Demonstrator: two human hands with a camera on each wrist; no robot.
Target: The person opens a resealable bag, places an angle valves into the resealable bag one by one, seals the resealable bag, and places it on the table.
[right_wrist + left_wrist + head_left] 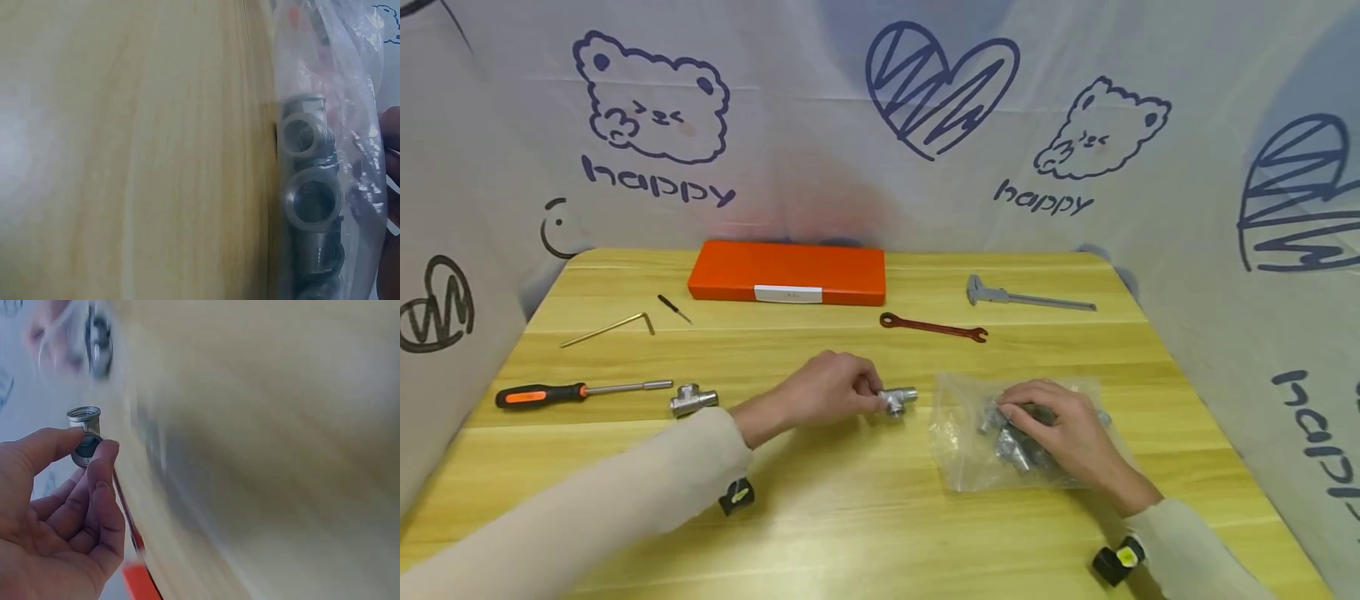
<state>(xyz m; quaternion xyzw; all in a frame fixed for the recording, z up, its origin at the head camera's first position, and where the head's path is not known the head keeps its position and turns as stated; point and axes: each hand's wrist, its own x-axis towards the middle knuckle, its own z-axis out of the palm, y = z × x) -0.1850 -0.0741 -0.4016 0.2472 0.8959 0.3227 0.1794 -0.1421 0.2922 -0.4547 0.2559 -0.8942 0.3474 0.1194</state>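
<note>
My left hand pinches a silver tee pipe fitting between thumb and fingers, over the middle of the table. In the left wrist view, the threaded mouth of this pipe fitting points up past the thumb. My right hand is over a clear plastic bag, its thumb and curled fingers gripping the bag. Several silver pipe fittings lie inside the bag, partly hidden by that hand in the head view. Another tee fitting lies on the table left of my left hand.
A screwdriver with an orange-black handle lies at the left. Behind it are a hex key and a small screwdriver. Along the back are a red case, a reddish wrench and a grey caliper.
</note>
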